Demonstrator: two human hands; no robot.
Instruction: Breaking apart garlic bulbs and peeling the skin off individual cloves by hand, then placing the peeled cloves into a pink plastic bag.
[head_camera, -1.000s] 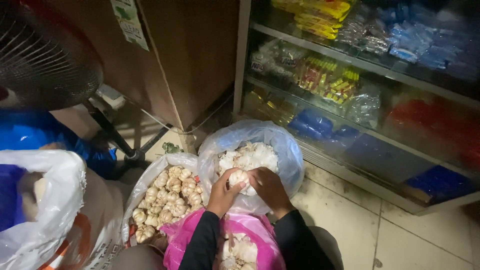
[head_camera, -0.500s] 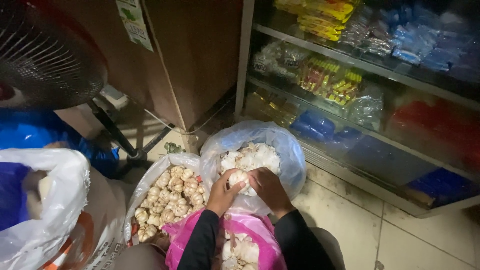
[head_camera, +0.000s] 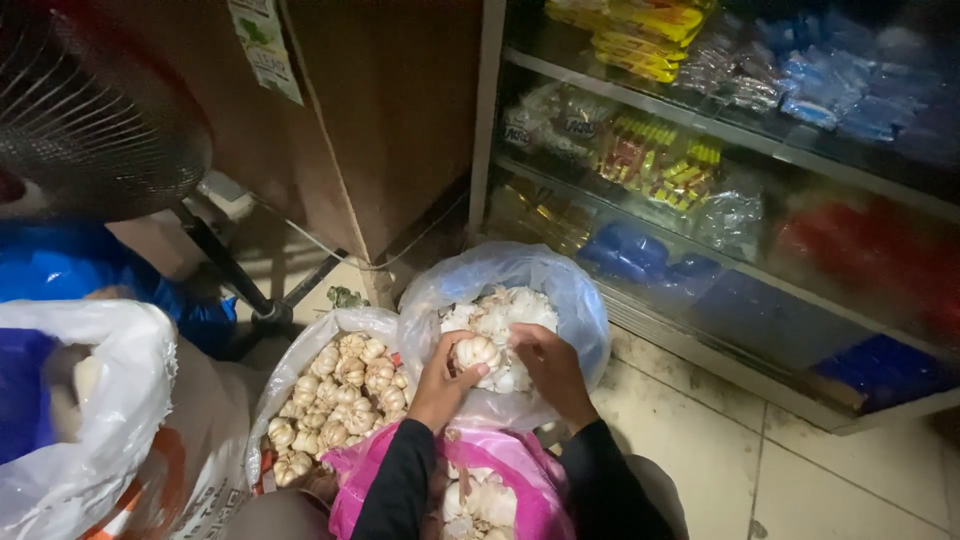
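My left hand (head_camera: 437, 383) and my right hand (head_camera: 553, 370) together hold one white garlic bulb (head_camera: 478, 352) over a clear bluish plastic bag (head_camera: 580, 300) of pale garlic pieces. The right fingers press on the bulb's side. Left of it a white bag (head_camera: 300, 360) holds several whole garlic bulbs (head_camera: 340, 395). A pink bag (head_camera: 520, 475) with more garlic lies on my lap between my black sleeves.
A black standing fan (head_camera: 90, 110) rises at the left beside a blue bag (head_camera: 60, 265) and a large white sack (head_camera: 110, 420). A brown cabinet (head_camera: 370, 120) stands behind. Glass shelves (head_camera: 760, 140) of packaged goods fill the right. Tiled floor (head_camera: 800, 470) lies below.
Both hands stay on the same garlic bulb over the bluish bag; the fingers shift slightly around it. The view has barely moved.
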